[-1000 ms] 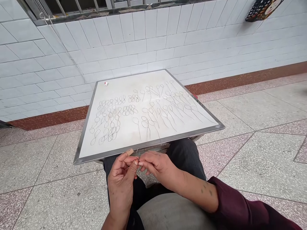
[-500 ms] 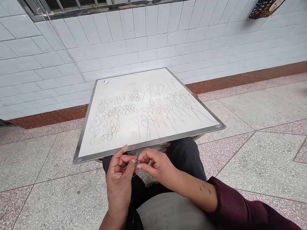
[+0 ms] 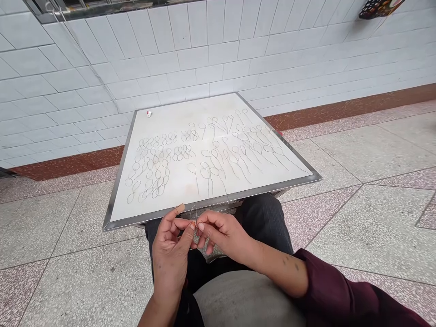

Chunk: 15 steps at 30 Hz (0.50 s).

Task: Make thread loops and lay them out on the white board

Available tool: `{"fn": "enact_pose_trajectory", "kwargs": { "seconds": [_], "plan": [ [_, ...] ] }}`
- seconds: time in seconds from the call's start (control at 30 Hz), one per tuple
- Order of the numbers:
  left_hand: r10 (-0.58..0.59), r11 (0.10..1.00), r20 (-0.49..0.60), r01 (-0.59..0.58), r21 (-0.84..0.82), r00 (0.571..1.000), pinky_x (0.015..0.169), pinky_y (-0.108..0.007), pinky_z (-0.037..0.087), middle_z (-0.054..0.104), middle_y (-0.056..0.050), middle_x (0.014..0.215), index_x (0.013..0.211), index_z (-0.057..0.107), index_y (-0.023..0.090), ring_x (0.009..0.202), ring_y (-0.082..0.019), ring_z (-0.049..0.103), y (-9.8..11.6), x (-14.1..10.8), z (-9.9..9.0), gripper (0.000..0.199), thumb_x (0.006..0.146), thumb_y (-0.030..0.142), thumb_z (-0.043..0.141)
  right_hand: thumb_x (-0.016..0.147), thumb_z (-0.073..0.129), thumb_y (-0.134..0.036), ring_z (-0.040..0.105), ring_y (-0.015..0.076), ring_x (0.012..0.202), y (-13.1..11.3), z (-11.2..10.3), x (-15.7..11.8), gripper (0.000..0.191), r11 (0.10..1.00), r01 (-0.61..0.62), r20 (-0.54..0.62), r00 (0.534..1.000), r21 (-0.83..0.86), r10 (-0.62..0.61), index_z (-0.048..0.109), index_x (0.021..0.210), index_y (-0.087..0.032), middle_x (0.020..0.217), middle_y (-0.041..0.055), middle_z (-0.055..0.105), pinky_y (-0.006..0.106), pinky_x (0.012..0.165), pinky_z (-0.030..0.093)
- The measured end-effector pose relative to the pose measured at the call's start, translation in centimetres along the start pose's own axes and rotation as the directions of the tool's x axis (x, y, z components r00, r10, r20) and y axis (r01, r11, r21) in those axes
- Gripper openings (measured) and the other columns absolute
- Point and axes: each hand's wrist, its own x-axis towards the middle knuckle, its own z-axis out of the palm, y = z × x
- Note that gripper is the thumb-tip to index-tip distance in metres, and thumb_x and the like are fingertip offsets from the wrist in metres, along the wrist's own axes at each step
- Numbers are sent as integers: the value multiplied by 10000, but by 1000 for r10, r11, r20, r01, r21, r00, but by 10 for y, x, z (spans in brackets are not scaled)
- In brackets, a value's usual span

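A thin wire (image 3: pixel 193 209) bent in a curve is pinched between my two hands, just off the table's near edge. My left hand (image 3: pixel 173 243) grips it between thumb and forefinger, with a tan wrap on one raised fingertip. Close beside it, my right hand (image 3: pixel 223 231) pinches the same wire with thumb and forefinger. Most of the wire's lower part is hidden by the fingers. On the white table (image 3: pixel 180 195) lie several wires with one loop and a long tail (image 3: pixel 192 169), and at the left several figure-eight wire loops (image 3: pixel 134 193).
The table has a grey metal rim (image 3: pixel 143 220) and stands near a white tiled wall (image 3: pixel 190 59). A small red and white object (image 3: pixel 149 114) sits at its far left corner. My knees (image 3: pixel 264 218) are under the near edge. Speckled floor (image 3: pixel 81 272) surrounds the table.
The right thumb and fingers have shifted slightly up along the wire, and its free end now stands a little differently. The view has tilted slightly; the wires on the table have not moved.
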Motion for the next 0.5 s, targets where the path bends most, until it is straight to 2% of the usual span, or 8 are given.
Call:
{"fn": "enact_pose_trajectory", "kwargs": {
  "seconds": [0.13,0.33,0.5],
  "plan": [
    [-21,1000,16,21,-12,1000,518,-204,470,661,26,754,1202,638,195,609,-108,571,0,1,0,504,743,313,808,910,611,-548,685,139,673,-2,-4,2,369,997,-54,-2,999,57,54,586,889,-181,775,-5,617,225,501,564],
    [-48,999,55,46,23,997,511,-214,465,649,40,727,1220,624,205,603,-117,578,-2,-1,0,535,732,327,804,876,663,-520,564,94,529,-1,-7,4,330,998,-65,-67,996,9,66,581,870,-201,646,-46,579,192,441,493],
    [-92,992,83,85,90,992,485,-211,445,653,42,718,1226,615,197,566,-112,553,-2,1,1,542,731,335,788,909,618,-499,532,84,474,2,-9,4,294,997,-76,-60,995,-27,74,545,881,-216,624,-63,571,197,438,478]
  ]
}}
